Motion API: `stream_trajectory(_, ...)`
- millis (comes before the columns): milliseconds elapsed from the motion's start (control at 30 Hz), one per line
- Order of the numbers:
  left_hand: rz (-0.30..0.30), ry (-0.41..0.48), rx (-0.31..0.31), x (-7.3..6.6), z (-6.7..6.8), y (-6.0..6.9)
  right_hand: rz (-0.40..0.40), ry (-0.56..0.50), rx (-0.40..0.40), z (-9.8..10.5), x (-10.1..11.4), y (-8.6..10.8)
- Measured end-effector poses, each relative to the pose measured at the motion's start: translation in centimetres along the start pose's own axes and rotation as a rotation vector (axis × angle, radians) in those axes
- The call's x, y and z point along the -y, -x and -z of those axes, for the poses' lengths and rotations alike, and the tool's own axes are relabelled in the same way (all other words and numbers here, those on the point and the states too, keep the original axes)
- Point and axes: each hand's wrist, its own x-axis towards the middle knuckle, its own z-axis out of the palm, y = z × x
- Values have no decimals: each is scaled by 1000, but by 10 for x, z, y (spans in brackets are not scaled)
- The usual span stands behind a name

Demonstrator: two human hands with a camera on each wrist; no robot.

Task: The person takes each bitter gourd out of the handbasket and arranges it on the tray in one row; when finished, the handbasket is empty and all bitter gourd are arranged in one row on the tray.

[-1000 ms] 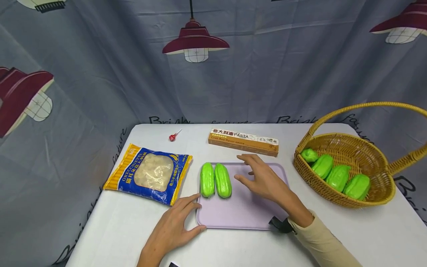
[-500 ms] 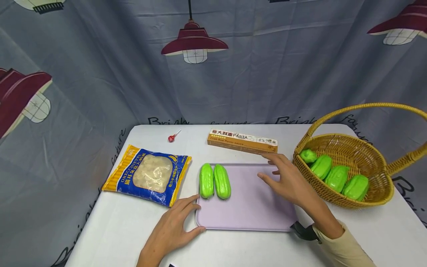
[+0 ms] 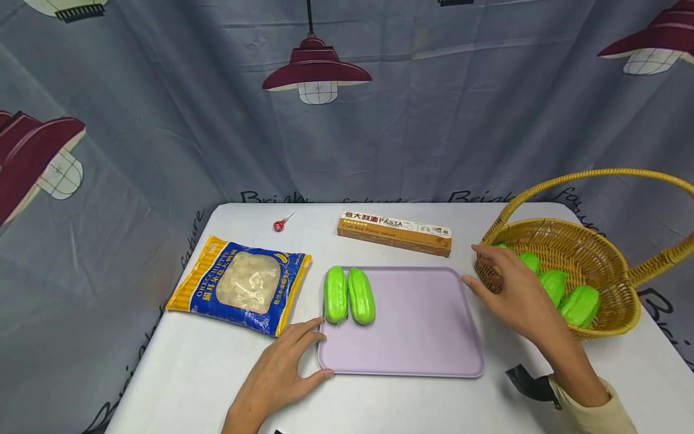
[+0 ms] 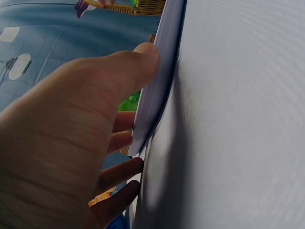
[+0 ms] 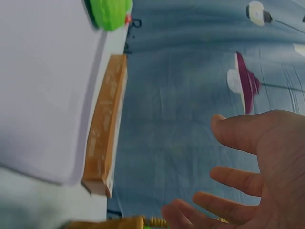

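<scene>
Head: spread left hand [image 3: 279, 371] touches the tray [image 3: 417, 337], likely steadying it beneath two green gourds [image 3: 361, 295]; loosely spread, unladen right hand [image 3: 517, 295] overlaps the basket [image 3: 596, 253]. Left wrist: thumb [image 4: 147, 56] at the tray rim, pressure unclear. Right wrist: fingers [image 5: 233, 179] apart.

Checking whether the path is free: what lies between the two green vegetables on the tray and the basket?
In the head view: the bare part of the tray, then white table, with the right hand there, partly hiding the basket.
</scene>
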Motion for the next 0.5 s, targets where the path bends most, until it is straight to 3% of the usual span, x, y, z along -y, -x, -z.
stream_trajectory(500,-1,1,-1,0,0,0,-108,33,-14,28,-42,17)
